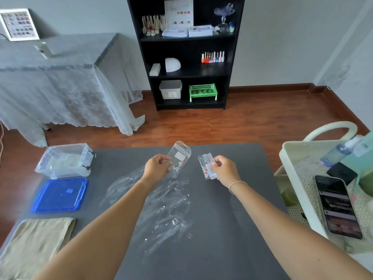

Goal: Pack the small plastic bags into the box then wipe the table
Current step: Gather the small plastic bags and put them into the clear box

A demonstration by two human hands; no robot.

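Observation:
My left hand (156, 166) pinches a clear zip bag (179, 157) with small white pieces inside, held upright above the dark grey table (222, 219). My right hand (225, 168) grips a small bunch of plastic bags (205, 165) with coloured bits in them. A clear plastic box (64, 159) stands open at the table's far left corner. Its blue lid (60, 194) lies flat just in front of it. A folded beige cloth (34, 243) rests at the near left. White smears and powder (169, 209) streak the table's middle.
A cream trolley (298, 168) stands at the right with a phone (338, 206), a spray bottle (339, 151) and other items on it. Beyond the table are wooden floor, a black shelf (187, 53) and a cloth-covered table (56, 77).

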